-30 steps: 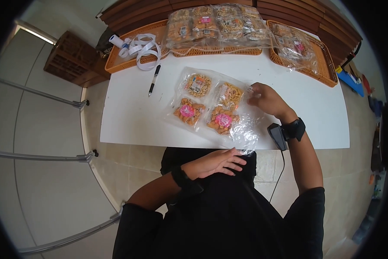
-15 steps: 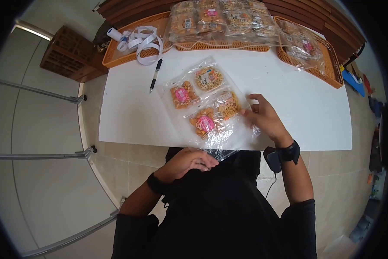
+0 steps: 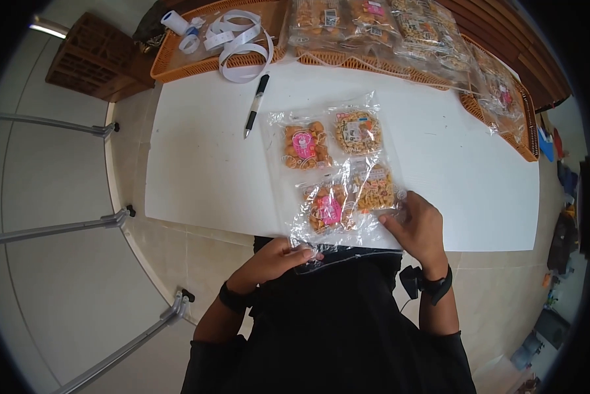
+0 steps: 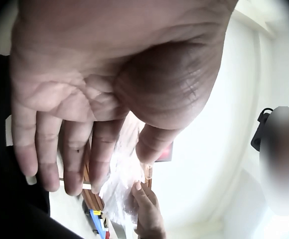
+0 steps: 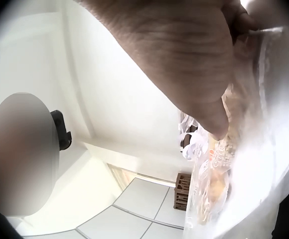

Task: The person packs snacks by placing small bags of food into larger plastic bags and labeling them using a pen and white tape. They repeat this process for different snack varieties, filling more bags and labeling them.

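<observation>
A clear plastic bag [image 3: 337,172] lies on the white table in the head view, its near end over the front edge. Inside it sit several small snack packs; two carry pink labels, such as the one at the upper left [image 3: 303,144], and others hold a grainy snack [image 3: 358,132]. My left hand [image 3: 272,261] pinches the bag's near left corner, thumb on top. At the near right side, my right hand [image 3: 419,230] grips the bag's edge with its thumb over the plastic. In the left wrist view, the left fingers [image 4: 74,154] are nearly straight, with the bag beyond them.
A black and white pen [image 3: 257,105] lies left of the bag on the table [image 3: 203,171]. Along the back stand a wicker tray [image 3: 206,69] with white ribbon [image 3: 232,33], another tray [image 3: 373,71] with bagged snacks [image 3: 426,29], and a right-hand tray [image 3: 530,128].
The bag has turned so its sides run nearly straight toward the body. My left hand has come to pinch its near corner; the right hand has moved nearer along its right edge.
</observation>
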Demonstrator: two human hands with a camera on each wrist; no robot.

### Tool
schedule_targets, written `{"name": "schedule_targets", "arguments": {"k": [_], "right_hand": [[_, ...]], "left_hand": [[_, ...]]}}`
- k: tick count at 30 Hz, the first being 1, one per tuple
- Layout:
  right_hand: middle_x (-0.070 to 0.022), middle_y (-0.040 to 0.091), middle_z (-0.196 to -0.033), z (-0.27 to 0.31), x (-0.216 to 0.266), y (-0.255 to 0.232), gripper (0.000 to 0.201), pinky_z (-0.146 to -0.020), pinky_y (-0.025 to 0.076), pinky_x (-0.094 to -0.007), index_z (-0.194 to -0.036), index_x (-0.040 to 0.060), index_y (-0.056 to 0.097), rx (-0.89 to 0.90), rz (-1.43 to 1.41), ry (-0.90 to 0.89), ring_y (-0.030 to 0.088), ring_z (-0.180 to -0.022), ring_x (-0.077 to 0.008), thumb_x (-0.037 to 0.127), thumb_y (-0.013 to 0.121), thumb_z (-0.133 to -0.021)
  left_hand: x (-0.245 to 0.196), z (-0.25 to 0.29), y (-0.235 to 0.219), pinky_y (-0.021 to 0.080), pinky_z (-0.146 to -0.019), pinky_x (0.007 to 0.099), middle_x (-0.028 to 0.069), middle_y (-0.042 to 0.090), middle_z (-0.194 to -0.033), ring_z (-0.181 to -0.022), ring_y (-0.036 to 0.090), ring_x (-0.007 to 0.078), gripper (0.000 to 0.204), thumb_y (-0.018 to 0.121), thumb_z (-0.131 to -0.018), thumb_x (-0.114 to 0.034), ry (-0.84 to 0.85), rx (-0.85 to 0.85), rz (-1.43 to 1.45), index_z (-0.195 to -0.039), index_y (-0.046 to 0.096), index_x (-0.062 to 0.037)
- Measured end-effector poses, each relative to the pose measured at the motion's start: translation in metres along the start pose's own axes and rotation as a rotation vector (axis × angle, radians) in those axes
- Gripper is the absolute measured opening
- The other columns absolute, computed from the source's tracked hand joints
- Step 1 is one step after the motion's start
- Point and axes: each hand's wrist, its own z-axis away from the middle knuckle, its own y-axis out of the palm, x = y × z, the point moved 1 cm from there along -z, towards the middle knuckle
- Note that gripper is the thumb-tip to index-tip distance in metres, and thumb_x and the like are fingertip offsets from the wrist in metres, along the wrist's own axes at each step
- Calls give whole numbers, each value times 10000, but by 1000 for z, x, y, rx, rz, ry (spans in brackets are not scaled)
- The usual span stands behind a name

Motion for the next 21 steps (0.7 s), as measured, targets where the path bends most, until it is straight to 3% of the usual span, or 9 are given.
{"name": "schedule_targets", "arguments": {"k": [2,6,9,14,15,18,19,21], "right_hand": [[-114,608,-743,3,1,9,422,-588,497,-397,-824,2,623,-85,21,-101,623,-654,-312,357,837,-745],[-108,605,-845,11,2,10,395,-673,510,-401,-810,-11,620,-42,82,-74,611,-781,-323,302,845,-727],[-136,598,-918,22,2,10,412,-728,503,-396,-921,-29,598,-83,40,-106,595,-825,-317,255,836,-742],[-169,605,-1041,56,11,10,431,-755,496,-375,-1147,-37,526,-165,-267,91,598,-848,-273,147,757,-833],[-173,607,-1070,62,7,9,418,-760,496,-376,-1184,-38,512,-167,-313,112,602,-852,-266,107,730,-857],[-179,605,-1117,76,-17,15,313,-785,501,-395,-1207,-47,516,-234,-288,44,616,-887,-268,-35,597,-905],[-157,607,-1185,78,-24,15,409,-892,509,-376,-1261,-15,530,-268,-225,12,630,-1014,-281,-148,540,-874],[-185,591,-1248,75,-29,12,509,-948,497,-395,-1309,-1,519,-295,-40,-154,606,-1107,-336,-158,565,-827]], "left_hand": [[3,1,-5,419,-712,246,-1,679,-842,-753,491,45,356,521,-1050,-276,8,-14,-34,-1076,745,1],[17,3,-7,438,-675,236,7,693,-836,-728,535,50,342,546,-1041,-280,19,-119,-55,-1066,744,-3],[17,9,-4,476,-692,230,16,697,-819,-765,605,60,316,565,-1031,-251,-9,-213,-18,-1045,740,11],[4,34,-6,561,-797,284,92,697,-948,-873,702,156,181,613,-982,-105,-101,-338,197,-1066,615,56],[11,37,-9,572,-800,299,117,686,-1009,-876,706,175,139,605,-975,-65,-72,-374,200,-1060,576,40],[17,45,-15,572,-790,288,99,677,-980,-877,703,168,129,598,-983,-74,149,-550,53,-1055,586,32],[21,48,-17,562,-817,323,117,675,-1015,-927,697,220,120,616,-943,-24,210,-629,-48,-1056,599,14],[6,50,-19,542,-864,364,134,668,-1062,-987,672,273,156,632,-891,19,429,-722,-612,-1045,608,4]]}}
